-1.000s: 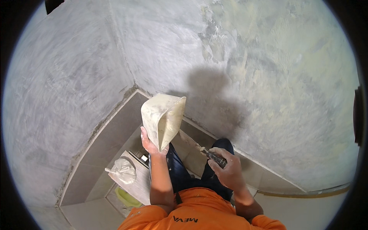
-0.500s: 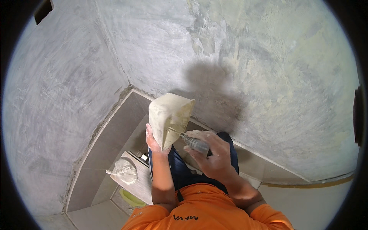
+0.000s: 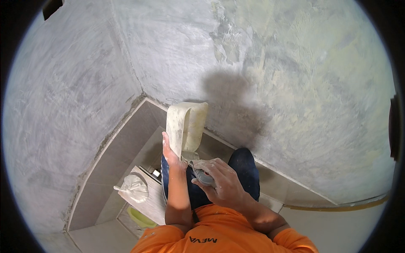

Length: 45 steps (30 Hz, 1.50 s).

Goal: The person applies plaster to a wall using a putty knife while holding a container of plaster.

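Well left of the left grip, a knotted pale bag (image 3: 134,188) on a wood-grain board (image 3: 152,203), green basin (image 3: 141,219) beneath, toward the wearer. Left grip (image 3: 173,156): bare hand, half-curled and cupped at the container's lower end, thumb up the outer left side; remaining fingers mostly hidden. Cream container (image 3: 196,126) rises beyond that hand, tilted, open side facing right; how much is inside, cannot tell. Putty knife (image 3: 204,177) between the two grips, its blade end close by the container's lower lip; contact cannot be made out. Right grip (image 3: 223,179): fingers wrapped round the grey handle, nothing else in it. Step looks like working the blade at that lip. Best done, I judge, with the left wrist firm, blade laid flat to the rim, short strokes drawn away from the left fingers, which sit very near. Right of the right grip and just beyond it, the knee (image 3: 245,168); farther right, the tiled ledge (image 3: 295,189); rough plastered wall (image 3: 312,105) beyond both grips. Freest room seems above the container; knee and ledge edge limit a wide rightward swing.
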Each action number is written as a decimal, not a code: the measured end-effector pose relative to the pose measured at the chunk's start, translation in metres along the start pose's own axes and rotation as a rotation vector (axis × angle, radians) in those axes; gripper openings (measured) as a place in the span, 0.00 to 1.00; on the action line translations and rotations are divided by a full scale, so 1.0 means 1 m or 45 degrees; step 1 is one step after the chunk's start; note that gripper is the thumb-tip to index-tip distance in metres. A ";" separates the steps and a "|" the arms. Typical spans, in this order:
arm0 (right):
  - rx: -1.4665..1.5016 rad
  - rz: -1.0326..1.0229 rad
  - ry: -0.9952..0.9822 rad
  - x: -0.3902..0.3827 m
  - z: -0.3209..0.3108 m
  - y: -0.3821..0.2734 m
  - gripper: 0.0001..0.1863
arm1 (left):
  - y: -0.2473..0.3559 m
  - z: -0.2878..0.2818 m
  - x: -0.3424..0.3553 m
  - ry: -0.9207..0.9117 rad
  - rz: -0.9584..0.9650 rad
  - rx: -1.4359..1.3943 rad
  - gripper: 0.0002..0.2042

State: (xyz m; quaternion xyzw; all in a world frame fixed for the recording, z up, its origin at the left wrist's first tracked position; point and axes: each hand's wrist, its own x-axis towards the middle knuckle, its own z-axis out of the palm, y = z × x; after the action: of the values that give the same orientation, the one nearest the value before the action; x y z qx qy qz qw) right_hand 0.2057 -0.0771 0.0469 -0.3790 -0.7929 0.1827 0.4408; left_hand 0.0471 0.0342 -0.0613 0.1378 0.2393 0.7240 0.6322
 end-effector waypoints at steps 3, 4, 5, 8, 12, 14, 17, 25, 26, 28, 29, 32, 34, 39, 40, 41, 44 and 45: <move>0.090 0.038 0.018 0.002 -0.008 -0.002 0.20 | -0.002 0.010 -0.002 -0.006 0.043 -0.016 0.29; 0.114 0.097 0.030 0.001 -0.011 -0.001 0.19 | -0.003 0.014 -0.003 0.017 0.078 -0.003 0.29; 0.139 0.156 0.043 0.001 -0.014 -0.001 0.18 | -0.004 0.015 -0.002 0.015 0.077 -0.005 0.29; 0.191 0.313 0.069 0.003 -0.017 0.001 0.15 | -0.007 0.001 0.007 0.095 0.134 -0.101 0.25; 0.480 0.508 0.222 -0.001 -0.019 0.028 0.13 | -0.022 -0.003 0.012 0.455 0.439 0.318 0.19; 0.980 0.775 0.574 0.002 -0.025 0.043 0.08 | -0.022 -0.004 0.012 0.576 0.553 0.455 0.18; 1.204 0.889 0.716 0.001 -0.034 0.067 0.09 | -0.022 -0.014 0.017 0.608 0.601 0.482 0.19; 2.173 0.919 0.581 -0.036 -0.020 0.098 0.14 | -0.022 0.010 0.006 0.032 0.137 -0.165 0.32; 2.156 1.022 0.469 -0.034 -0.020 0.090 0.17 | -0.021 0.013 0.005 0.028 0.138 -0.172 0.32; 2.191 1.004 0.374 -0.029 -0.016 0.083 0.24 | -0.022 0.017 0.003 -0.025 0.128 -0.116 0.32; 2.286 0.959 0.279 -0.030 -0.016 0.083 0.26 | -0.024 0.018 0.002 -0.035 0.123 -0.126 0.32; 2.344 0.878 0.140 -0.027 -0.017 0.083 0.29 | -0.025 0.019 0.000 -0.074 0.030 -0.141 0.32; 2.401 0.858 0.128 -0.022 -0.019 0.081 0.24 | -0.020 0.023 -0.003 -0.046 -0.054 -0.133 0.31; 1.986 0.764 0.382 0.012 -0.036 0.085 0.21 | -0.013 0.033 -0.007 -0.033 -0.137 -0.175 0.30; 1.857 0.685 0.477 0.024 -0.040 0.083 0.21 | -0.011 0.035 -0.006 -0.027 -0.162 -0.193 0.30; 1.700 0.577 0.439 0.037 -0.049 0.075 0.22 | -0.008 0.040 -0.004 -0.038 -0.153 -0.193 0.30; 1.348 0.370 0.431 0.071 -0.066 0.079 0.23 | -0.002 0.073 -0.002 -0.188 -0.020 -0.222 0.31; 1.344 0.370 0.446 0.081 -0.071 0.081 0.23 | 0.001 0.085 0.002 -0.220 0.013 -0.249 0.30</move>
State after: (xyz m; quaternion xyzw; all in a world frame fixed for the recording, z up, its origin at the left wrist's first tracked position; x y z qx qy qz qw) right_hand 0.2748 0.0337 0.0806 -0.2375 -0.4492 0.5469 0.6654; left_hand 0.0884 0.0506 0.0111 0.1384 0.1116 0.7324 0.6573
